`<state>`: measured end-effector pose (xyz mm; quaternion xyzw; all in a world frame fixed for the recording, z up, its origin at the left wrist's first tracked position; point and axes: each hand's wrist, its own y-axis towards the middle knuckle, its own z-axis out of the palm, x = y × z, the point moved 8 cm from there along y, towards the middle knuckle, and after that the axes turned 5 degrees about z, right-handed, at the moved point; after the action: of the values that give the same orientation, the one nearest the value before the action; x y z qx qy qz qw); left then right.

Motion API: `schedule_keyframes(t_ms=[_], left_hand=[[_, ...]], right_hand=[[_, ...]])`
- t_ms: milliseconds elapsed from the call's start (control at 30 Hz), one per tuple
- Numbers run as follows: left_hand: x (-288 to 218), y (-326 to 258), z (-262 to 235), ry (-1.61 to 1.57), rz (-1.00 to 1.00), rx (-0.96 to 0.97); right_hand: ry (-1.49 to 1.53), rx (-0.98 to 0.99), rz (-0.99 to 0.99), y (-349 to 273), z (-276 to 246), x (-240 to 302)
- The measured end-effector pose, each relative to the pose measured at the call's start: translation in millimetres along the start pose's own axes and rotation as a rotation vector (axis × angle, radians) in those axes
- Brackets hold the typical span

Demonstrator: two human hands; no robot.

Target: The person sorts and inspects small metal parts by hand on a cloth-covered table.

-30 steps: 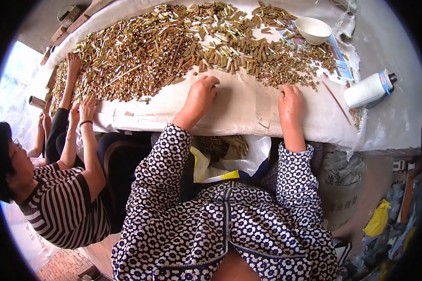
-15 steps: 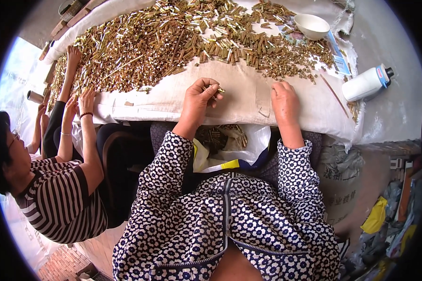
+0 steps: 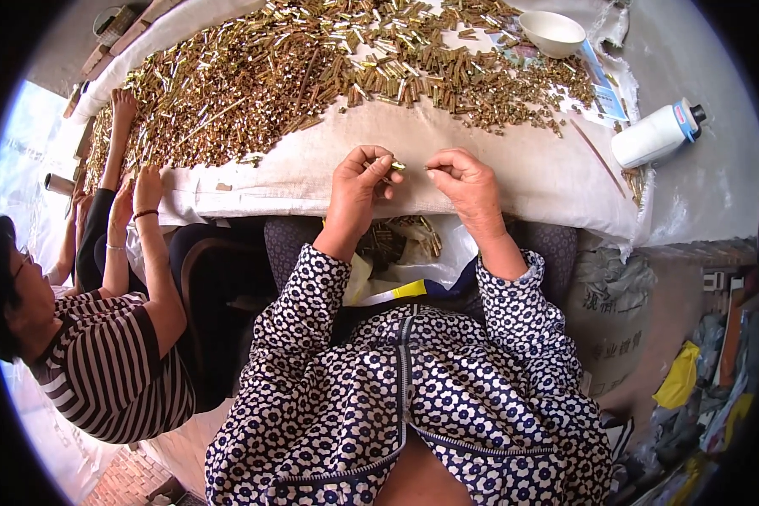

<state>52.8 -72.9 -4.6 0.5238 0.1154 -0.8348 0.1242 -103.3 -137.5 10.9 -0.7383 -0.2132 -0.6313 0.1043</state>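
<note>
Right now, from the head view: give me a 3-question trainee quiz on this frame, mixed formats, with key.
1. True or false: the left hand and right hand are both raised over the white cloth, close together.
2. Multiple choice: where is the white bowl? A) in the person's lap B) at the far side of the table, right of the brass pile C) under the white bottle
3. Fill in: the left hand pinches a small ____-coloured piece at its fingertips.

Key: 1 true; 2 B; 3 brass. Whether the right hand holds another piece is too small to tell.
</note>
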Motion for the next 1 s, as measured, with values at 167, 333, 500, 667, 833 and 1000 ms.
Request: schedule_keyframes(t_ms=[167,333,500,667,833,1000], left_hand=[[1.5,-2.4,7.8,-0.001,-0.003,0.004],[1.5,-4.6,11.6,-0.021,0.008,0.035],[2.7,-6.9,13.5,-0.029,0.018,0.041],[1.7,-8.4,16.5,-0.030,0.046,0.054],[-2.8,-7.7,22.2,0.150,0.137,0.071],[-2.2,-8.4,43.1,0.968,0.523,0.197]], right_hand=[[0.128,0.039,-0.030,-2.8,4.7,2.8],[0.304,0.074,0.112,-7.7,11.9,-7.0],[0.348,0.081,0.103,-9.8,15.2,-9.7],[0.257,0.046,0.066,-12.0,13.3,-3.4],[0.151,-0.046,-0.149,-14.0,6.0,9.0],[-0.335,-0.005,-0.178,-9.3,9.6,1.5]])
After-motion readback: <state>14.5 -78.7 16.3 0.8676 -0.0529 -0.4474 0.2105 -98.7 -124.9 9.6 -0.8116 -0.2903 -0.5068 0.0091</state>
